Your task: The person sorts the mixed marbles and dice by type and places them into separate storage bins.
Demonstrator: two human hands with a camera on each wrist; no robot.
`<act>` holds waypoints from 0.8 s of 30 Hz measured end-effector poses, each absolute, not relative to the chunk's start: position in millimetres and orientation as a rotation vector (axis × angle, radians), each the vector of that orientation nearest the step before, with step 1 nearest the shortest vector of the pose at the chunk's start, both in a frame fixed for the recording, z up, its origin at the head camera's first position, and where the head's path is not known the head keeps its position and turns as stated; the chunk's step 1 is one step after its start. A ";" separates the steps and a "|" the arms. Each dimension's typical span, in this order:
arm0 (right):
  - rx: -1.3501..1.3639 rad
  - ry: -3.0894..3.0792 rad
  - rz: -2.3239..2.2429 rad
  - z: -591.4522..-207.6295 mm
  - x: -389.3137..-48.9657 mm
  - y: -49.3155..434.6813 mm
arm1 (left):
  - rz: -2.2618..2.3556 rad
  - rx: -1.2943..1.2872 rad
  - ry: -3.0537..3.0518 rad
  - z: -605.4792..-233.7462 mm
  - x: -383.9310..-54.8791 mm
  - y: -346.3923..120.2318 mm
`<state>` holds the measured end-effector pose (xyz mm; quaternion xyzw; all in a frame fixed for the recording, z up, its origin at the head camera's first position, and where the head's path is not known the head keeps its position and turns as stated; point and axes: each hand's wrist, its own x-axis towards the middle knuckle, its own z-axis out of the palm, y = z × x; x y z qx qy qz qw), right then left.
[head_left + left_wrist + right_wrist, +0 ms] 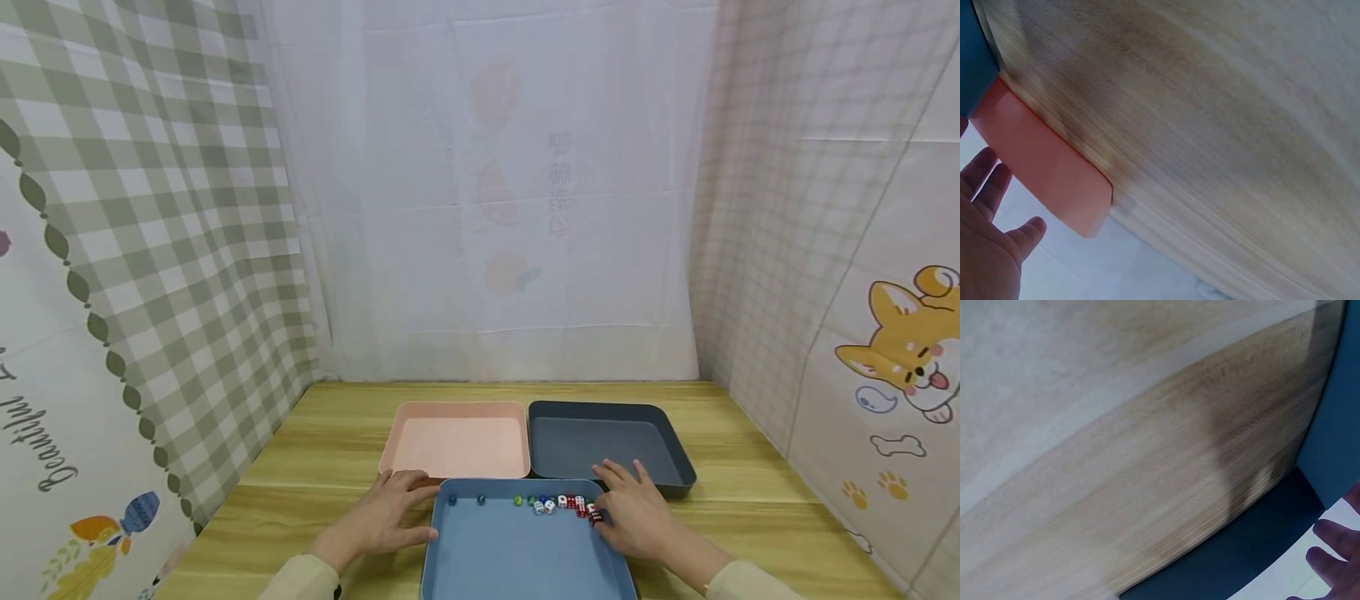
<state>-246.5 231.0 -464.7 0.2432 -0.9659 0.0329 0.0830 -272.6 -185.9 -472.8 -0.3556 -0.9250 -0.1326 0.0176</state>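
A blue tray (525,554) sits at the front of the table with small dice and marbles along its far side. Red dice (581,512) and white dice (550,507) cluster towards its far right corner. A yellow-green marble (517,501) and two dark marbles (482,500) lie further left. My left hand (378,517) is at the tray's left side, fingers extended, thumb and fingertips right at the rim. Across from it, my right hand (637,512) rests over the right rim with fingers spread, beside the red dice. Neither hand holds a die or marble.
Behind the blue tray stand a pink tray (457,442) on the left and a dark grey tray (611,442) on the right, side by side. The wood-grain table (315,467) is bordered by a checked cloth (187,208) on the left and pale curtains (480,208) behind.
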 end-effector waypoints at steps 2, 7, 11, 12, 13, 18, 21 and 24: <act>0.739 -2.886 0.099 -464.8 -247.2 230.8 | -0.413 -1.104 -2.879 -472.7 -272.7 -185.7; 0.757 -2.884 0.138 -464.7 -248.3 228.8 | -0.414 -1.096 -2.893 -472.5 -272.8 -185.5; 0.726 -2.898 0.209 -465.4 -249.6 226.6 | -0.416 -1.090 -2.903 -473.5 -273.1 -185.5; 0.719 -2.903 0.224 -465.7 -250.3 226.2 | -0.417 -1.090 -2.904 -474.0 -273.2 -185.6; 0.715 -2.907 0.239 -466.1 -250.8 226.1 | -0.415 -1.089 -2.905 -474.6 -273.3 -185.7; 0.721 -2.907 0.268 -468.5 -253.1 226.3 | -0.407 -1.096 -2.913 -476.5 -274.4 -186.6; 0.729 -2.906 0.272 -469.6 -253.5 226.3 | -0.391 -1.102 -2.910 -477.5 -275.2 -187.1; 0.748 -2.899 0.277 -469.4 -253.5 225.4 | -0.365 -1.106 -2.888 -478.9 -275.8 -187.2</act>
